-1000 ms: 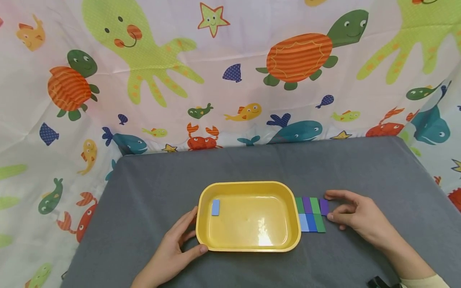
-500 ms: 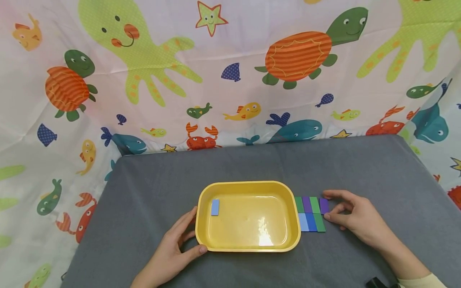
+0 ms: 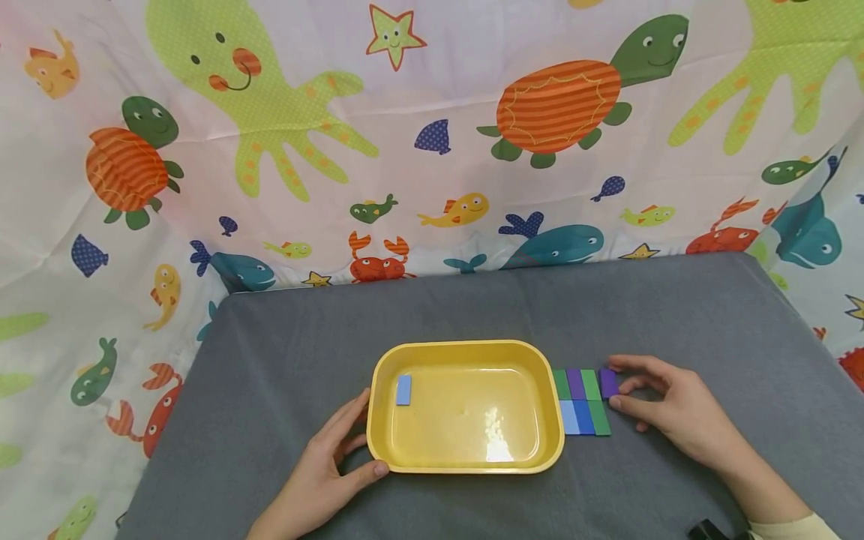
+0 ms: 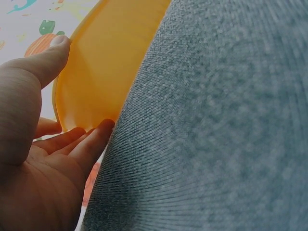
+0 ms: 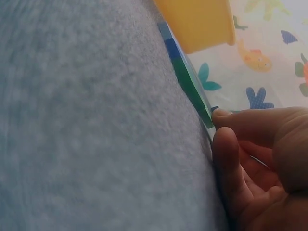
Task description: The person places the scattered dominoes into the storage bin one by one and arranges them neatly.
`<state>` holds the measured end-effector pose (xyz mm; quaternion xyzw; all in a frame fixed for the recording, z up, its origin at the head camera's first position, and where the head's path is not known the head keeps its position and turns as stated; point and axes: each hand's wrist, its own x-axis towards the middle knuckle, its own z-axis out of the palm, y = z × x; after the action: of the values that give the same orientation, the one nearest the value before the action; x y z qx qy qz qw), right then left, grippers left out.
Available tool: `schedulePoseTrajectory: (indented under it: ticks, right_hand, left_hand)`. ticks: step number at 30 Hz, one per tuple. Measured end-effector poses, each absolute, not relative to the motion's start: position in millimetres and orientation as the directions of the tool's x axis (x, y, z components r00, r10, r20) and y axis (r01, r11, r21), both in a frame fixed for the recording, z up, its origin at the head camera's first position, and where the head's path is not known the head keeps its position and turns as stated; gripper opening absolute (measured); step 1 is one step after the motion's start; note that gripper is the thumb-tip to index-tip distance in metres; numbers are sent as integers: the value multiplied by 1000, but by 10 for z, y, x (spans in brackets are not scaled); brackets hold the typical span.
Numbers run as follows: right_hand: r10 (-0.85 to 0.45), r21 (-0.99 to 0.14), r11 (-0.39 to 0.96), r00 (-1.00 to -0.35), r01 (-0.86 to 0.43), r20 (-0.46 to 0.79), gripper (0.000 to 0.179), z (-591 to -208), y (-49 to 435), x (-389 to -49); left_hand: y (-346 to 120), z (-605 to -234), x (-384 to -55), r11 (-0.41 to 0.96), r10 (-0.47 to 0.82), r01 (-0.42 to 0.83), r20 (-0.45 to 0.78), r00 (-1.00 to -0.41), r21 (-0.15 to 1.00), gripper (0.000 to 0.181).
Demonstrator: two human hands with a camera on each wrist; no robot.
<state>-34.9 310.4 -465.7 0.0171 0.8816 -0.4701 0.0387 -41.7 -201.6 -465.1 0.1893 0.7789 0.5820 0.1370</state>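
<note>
A yellow plastic tray lies on the grey cloth. My left hand holds its left end, thumb at the near corner and fingers along the side; the left wrist view shows the fingertips against the tray's outer wall. A small light blue tile lies inside, near the left wall. Beside the tray's right edge, several flat green, purple and blue tiles lie edge to edge in two rows. At the far row's right end, my right hand pinches a purple tile between thumb and forefinger, a narrow gap from its green neighbour.
Grey cloth covers the table around the tray. A white curtain printed with sea animals hangs behind and at both sides. A black object shows at the bottom edge, near the right sleeve.
The purple tile in my right hand has shifted very slightly away from me. The tray, the left hand and the other tiles have stayed in place.
</note>
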Motion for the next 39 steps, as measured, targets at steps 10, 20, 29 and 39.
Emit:
schedulePoseTrajectory:
  ticks: [10,20,29,39]
  right_hand:
    - [-14,-847,530,-999,23,-36,56,-4599,3142,-353]
    - [-22,-838,546,-1000,4,-19,56,-4469,3106,-370]
    - [-36,-872,489,-999,16,-38,54,-4236,2988,-353]
    - [-93,-908,419,-995,-20,-21,51,-3980,2668,-362]
  left_hand:
    - [-2009,-4654,-422,255,449,120,-7,-894,960,96]
    - [-2032,-4657,-415,233,467,169,42,-883,958,95]
    - [-2013,-4651,-435,226,475,181,54,-878,957,96]
    - [-2026,-4671,-418,224,473,187,61,-879,956,96]
